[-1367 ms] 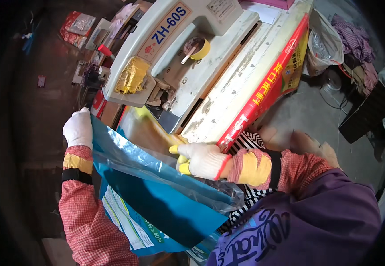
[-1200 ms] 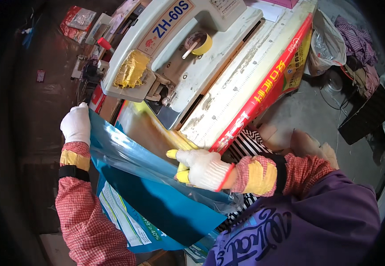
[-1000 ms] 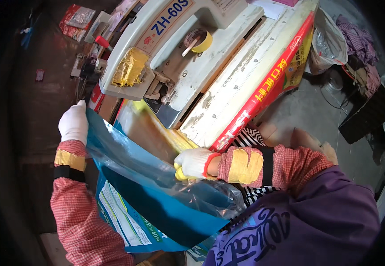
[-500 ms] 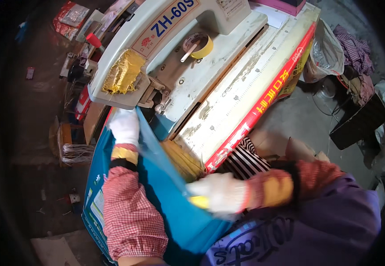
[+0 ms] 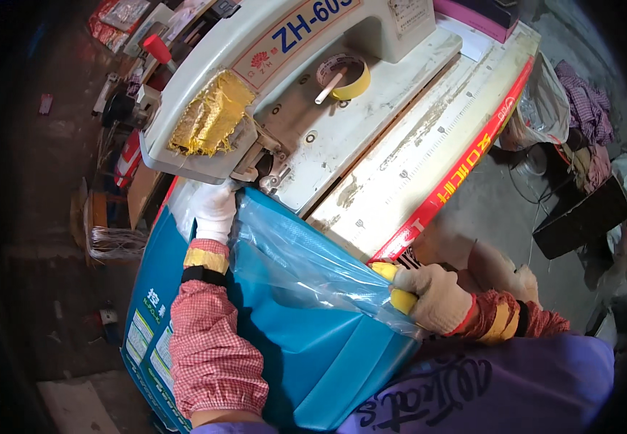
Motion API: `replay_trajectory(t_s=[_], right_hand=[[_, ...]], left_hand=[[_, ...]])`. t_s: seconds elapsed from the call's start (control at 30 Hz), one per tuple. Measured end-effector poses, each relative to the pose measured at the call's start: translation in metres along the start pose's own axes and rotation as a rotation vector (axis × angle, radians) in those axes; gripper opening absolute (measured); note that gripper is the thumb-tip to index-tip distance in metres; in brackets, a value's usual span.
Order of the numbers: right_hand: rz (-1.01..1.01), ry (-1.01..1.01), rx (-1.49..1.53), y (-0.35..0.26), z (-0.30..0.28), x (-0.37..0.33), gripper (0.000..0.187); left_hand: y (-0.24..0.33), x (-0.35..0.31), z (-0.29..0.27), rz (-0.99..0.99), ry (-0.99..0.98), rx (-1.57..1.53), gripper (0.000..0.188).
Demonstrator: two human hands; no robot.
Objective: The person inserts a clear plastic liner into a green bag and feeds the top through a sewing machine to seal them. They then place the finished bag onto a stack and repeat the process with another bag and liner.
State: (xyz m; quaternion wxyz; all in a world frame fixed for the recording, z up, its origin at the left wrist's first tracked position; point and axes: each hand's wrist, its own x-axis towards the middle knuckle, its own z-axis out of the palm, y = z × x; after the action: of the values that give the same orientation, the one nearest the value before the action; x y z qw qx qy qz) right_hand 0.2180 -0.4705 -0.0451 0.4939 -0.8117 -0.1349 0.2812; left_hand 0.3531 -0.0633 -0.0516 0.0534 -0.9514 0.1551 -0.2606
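A large blue woven sack (image 5: 320,340) stands against the sewing machine (image 5: 284,94), its clear plastic liner (image 5: 291,249) showing along the top edge. My left hand (image 5: 216,210), in a white glove, grips the sack's mouth right below the machine head; its fingertips are partly hidden there. Over at the sack's right corner, my right hand (image 5: 440,296) wears a glove with yellow fingertips. Thumb and fingers pinch the edge of sack and liner, which runs stretched between both hands. The presser foot (image 5: 273,177) is just above the sack's far edge.
A yellow tape roll (image 5: 353,79) with a white stick in it lies on the machine bed. Beside it runs a worn white table (image 5: 400,166) with a red edge strip. Cloths (image 5: 584,101), a clear bag (image 5: 541,108) and a dark box (image 5: 584,217) are at right.
My right hand has moved right and slightly up, drawing the sack's edge and liner out straight. My left hand stays by the machine head. The view has shifted a little.
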Motion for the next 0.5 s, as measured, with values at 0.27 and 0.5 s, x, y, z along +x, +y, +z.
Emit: replay_trajectory(t_s=[0.27, 0.5], right_hand=[[0.012, -0.096, 0.034, -0.019, -0.015, -0.007, 0.028], [0.004, 0.127, 0.058, -0.019, 0.002, -0.015, 0.04]], left_hand=[[0.022, 0.012, -0.058, -0.172, -0.592, -0.068, 0.017], [0.037, 0.016, -0.06, -0.055, -0.574, 0.009, 0.016]])
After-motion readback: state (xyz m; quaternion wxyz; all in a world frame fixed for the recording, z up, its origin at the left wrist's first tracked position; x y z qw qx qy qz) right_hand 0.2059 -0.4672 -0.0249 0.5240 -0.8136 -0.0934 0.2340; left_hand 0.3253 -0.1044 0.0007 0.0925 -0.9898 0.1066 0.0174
